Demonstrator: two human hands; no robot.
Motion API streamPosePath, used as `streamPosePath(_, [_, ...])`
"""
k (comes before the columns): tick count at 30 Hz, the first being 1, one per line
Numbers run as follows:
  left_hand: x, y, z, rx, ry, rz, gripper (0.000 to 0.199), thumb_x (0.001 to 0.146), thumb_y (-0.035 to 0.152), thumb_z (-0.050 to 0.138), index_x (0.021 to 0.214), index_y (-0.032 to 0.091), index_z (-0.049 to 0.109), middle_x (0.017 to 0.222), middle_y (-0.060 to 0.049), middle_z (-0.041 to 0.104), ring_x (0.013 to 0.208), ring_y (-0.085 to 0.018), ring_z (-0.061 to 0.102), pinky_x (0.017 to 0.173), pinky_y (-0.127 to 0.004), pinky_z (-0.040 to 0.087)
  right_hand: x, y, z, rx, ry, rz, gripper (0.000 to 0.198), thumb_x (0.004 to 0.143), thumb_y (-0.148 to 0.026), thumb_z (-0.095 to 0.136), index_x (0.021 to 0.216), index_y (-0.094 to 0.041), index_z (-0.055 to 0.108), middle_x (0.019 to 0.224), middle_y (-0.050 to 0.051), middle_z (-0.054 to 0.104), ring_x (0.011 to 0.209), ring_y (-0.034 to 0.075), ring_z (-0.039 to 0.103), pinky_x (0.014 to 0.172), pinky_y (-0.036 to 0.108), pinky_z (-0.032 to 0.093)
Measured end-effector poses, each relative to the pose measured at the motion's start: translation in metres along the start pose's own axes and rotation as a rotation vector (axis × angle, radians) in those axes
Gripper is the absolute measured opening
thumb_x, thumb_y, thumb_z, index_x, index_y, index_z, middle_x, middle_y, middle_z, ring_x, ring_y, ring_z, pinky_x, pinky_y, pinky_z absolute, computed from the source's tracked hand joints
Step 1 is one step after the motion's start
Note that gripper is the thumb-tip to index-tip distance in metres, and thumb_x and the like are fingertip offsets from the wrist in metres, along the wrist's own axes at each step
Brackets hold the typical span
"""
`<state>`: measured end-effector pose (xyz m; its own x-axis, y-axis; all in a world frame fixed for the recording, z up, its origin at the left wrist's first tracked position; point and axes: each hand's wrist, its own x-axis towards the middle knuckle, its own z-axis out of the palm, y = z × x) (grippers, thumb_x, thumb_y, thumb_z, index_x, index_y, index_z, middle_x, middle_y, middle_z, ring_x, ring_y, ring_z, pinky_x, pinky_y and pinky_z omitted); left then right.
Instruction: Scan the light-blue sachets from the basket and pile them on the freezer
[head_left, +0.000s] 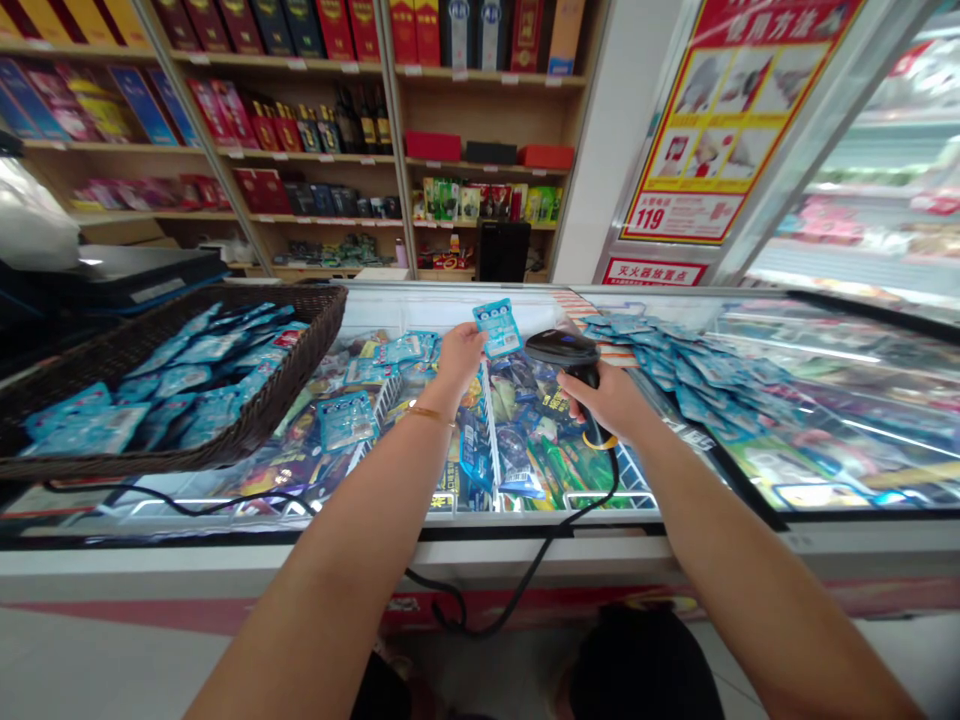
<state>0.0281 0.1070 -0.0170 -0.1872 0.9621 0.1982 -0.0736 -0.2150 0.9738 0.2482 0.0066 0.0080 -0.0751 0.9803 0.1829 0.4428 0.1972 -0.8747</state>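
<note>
Between the fingers of my left hand (460,358) is the edge of a small blue packet (498,328), held up above the freezer with its printed side towards me. My right hand (604,398) is wrapped round the grip of a black barcode scanner (564,350). The scanner's head points left, close beside the packet but apart from it. A black cable (547,545) runs from the scanner's base down over the freezer's front edge. More blue packets (690,375) lie heaped on the glass to the right, and others (349,420) lie on the left.
A brown wicker basket (292,405) holding many blue packets stands at the left. The chest freezer (525,535) contains bagged goods and white wire dividers (491,430). Behind it stand shelves (487,75) of boxes and bottles. A red and yellow poster (739,120) hangs at the right.
</note>
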Motion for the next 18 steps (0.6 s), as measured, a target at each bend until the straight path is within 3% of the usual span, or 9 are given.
streamPosePath(6, [-0.004,0.0,0.005,-0.011,0.023,-0.068,0.004,0.072,0.016,0.067,0.073,0.017,0.063,0.067,-0.002,0.065,0.069,-0.016,0.066,0.075,-0.032,0.058,0.007,0.009,0.005,0.078,0.01,0.02,0.022,0.081,-0.035,0.075,0.08,-0.021,0.058,0.055,0.0,0.063,0.039,0.013,0.055,0.042,0.024,0.045])
streamPosePath(10, [-0.004,0.004,0.028,-0.094,0.015,-0.174,0.01,0.072,0.012,0.067,0.07,0.016,0.059,0.064,-0.001,0.063,0.071,-0.016,0.068,0.08,-0.034,0.059,0.017,0.015,-0.006,0.238,0.08,0.102,0.022,0.082,-0.034,0.073,0.081,-0.019,0.056,0.061,0.001,0.065,0.039,0.012,0.055,0.038,0.023,0.044])
streamPosePath(14, [0.008,0.011,0.078,-0.153,-0.026,-0.262,0.015,0.073,0.006,0.068,0.07,0.015,0.056,0.065,-0.002,0.063,0.073,-0.016,0.07,0.081,-0.034,0.06,0.02,0.02,-0.05,0.256,0.178,0.124,0.022,0.084,-0.03,0.071,0.077,-0.018,0.055,0.056,0.0,0.062,0.037,0.011,0.053,0.038,0.023,0.044])
streamPosePath(18, [0.031,0.009,0.152,-0.164,-0.068,-0.285,0.016,0.074,0.005,0.07,0.074,0.015,0.057,0.07,-0.004,0.065,0.079,-0.021,0.073,0.079,-0.037,0.062,0.015,0.03,-0.111,0.246,0.318,0.196,0.02,0.084,-0.026,0.073,0.077,-0.018,0.056,0.057,0.0,0.063,0.037,0.011,0.053,0.037,0.022,0.043])
